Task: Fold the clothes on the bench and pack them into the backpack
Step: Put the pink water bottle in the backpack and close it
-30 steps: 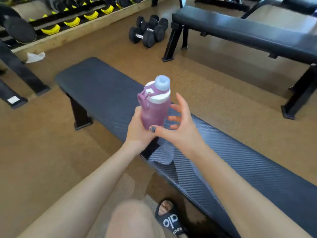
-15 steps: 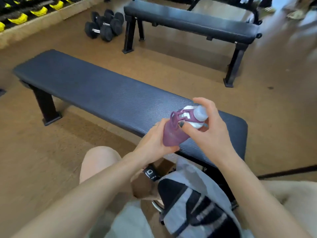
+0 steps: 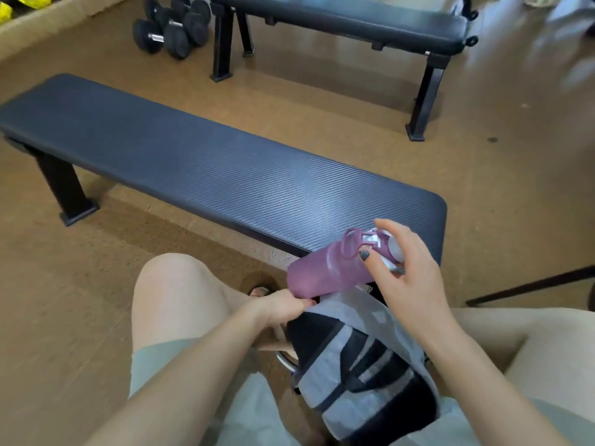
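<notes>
A purple water bottle [image 3: 325, 270] with a white lid lies tilted over the open top of a grey and black backpack [image 3: 360, 378] that sits between my knees. My right hand [image 3: 405, 278] grips the bottle at its lid end. My left hand [image 3: 283, 309] grips the backpack's upper edge at the left, just under the bottle's base. The dark padded bench [image 3: 206, 169] stretches in front of me with no clothes visible on it. The inside of the backpack is hidden.
A second black bench [image 3: 347, 20] stands farther back. Several black dumbbells [image 3: 170, 27] lie on the brown floor at the upper left. A dark bar [image 3: 528, 286] crosses the floor at the right. My knees flank the backpack.
The bottle has come down from upright in both hands to tilted over the backpack. My left hand left the bottle and took the backpack's edge. The view swung right and down.
</notes>
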`<state>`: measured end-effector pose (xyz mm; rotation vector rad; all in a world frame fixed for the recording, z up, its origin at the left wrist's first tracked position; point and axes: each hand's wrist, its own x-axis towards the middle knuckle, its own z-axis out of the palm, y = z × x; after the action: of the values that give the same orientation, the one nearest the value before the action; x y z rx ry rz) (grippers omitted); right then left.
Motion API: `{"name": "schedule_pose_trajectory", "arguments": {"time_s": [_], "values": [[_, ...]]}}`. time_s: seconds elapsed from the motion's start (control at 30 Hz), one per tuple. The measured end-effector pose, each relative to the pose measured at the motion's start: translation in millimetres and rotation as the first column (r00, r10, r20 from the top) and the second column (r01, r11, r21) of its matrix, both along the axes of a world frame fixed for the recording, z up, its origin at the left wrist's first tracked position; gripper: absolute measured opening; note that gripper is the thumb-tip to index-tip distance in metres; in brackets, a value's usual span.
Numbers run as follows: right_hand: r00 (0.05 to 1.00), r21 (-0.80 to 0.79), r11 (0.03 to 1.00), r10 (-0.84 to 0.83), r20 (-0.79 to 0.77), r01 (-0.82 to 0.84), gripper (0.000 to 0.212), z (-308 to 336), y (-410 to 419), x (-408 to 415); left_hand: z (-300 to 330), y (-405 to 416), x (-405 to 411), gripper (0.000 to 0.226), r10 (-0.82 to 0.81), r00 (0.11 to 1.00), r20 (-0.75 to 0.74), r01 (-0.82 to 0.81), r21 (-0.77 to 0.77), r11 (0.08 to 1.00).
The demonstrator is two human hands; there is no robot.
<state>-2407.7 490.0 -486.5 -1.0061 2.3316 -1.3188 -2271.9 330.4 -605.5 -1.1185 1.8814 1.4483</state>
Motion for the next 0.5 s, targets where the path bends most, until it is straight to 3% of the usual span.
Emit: {"name": "schedule_pose_trajectory", "arguments": {"time_s": [0.2,0.3,0.37,0.5], "values": [[0.994,0.231,0.973,0.039,-0.098,-0.015,0.044,-8.6,44.0,-19.6,-1.2,10.9,1.4,0.037,-0.189,0.980,0.059,0.169,0.248,0.954],[0.988,0.311,0.949,0.094,-0.120,-0.053,0.046,-10.0,56.3,-16.7,-14.0,11.4,2.9,0.029,-0.150,0.988,0.026,0.127,0.410,0.903],[0.992,0.312,0.950,0.058,-0.111,-0.020,0.045,-11.1,58.4,-12.8,-20.7,9.2,1.9,0.031,-0.053,0.999,0.005,0.046,0.416,0.908],[0.992,0.216,0.972,-0.071,-0.109,0.093,0.043,-12.4,44.6,4.6,-19.0,7.7,-10.2,0.015,-0.069,0.997,0.042,0.048,0.385,0.922]]}}
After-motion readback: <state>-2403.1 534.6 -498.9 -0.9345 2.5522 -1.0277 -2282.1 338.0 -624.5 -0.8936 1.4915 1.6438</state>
